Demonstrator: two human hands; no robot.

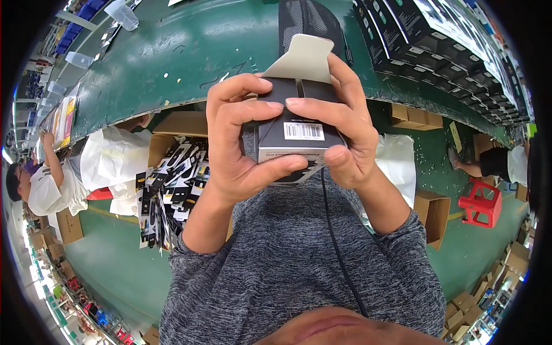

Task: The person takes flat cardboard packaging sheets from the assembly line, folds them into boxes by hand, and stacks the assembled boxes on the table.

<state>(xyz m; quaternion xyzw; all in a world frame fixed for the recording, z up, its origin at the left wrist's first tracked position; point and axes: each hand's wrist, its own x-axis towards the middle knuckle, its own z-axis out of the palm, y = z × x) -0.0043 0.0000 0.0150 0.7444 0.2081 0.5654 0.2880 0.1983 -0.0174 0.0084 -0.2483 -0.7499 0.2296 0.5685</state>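
Observation:
Between my two hands is a small black and white carton, held up in front of my chest. A white barcode label sticks to its black end, and one pale flap stands up on the far side. My left hand grips the carton's left side, with fingertips on the dark end flaps and the thumb along the lower edge. My right hand wraps the right side, its index finger pressing the flaps near the middle and its thumb at the lower right corner. The carton's underside is mostly hidden.
A green workbench spans the far side, bearing a black mesh pouch and stacked black boxes at right. Left of me, an open cardboard box holds many flat printed cartons. A red stool stands right; other people work both sides.

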